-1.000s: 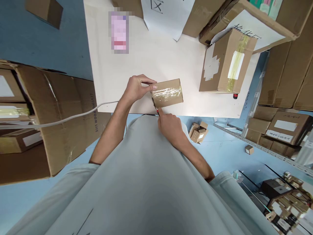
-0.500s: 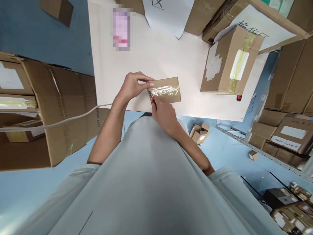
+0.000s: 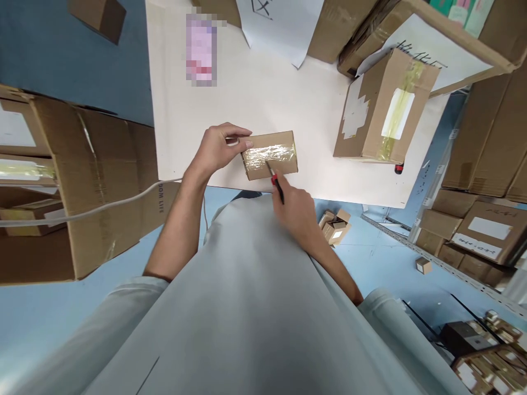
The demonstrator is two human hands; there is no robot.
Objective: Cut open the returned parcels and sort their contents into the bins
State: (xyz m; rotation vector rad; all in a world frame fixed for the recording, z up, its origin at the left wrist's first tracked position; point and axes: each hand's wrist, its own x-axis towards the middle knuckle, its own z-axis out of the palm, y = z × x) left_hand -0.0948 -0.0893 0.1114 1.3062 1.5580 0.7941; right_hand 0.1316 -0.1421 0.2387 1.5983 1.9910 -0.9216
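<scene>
A small cardboard box (image 3: pixel 272 144) with shiny clear tape across its top lies near the front edge of the white table (image 3: pixel 255 88). My left hand (image 3: pixel 220 145) grips its left end, thumb on top and fingers at the far side. In my right hand (image 3: pixel 296 208) is a red and black utility knife (image 3: pixel 276 184), its blade over the taped face. Whether the blade touches the tape I cannot tell.
At the right of the table stands a taped carton (image 3: pixel 382 109), with a red and black object (image 3: pixel 398 168) beside it. A large open carton (image 3: pixel 111 186) holds boxes at the left, and a white cable (image 3: pixel 111 206) crosses it. Paper (image 3: pixel 284 33) hangs at the back.
My right hand has drawn the knife from the box's left end to the right, over the middle of the tape. My left hand still holds the box.
</scene>
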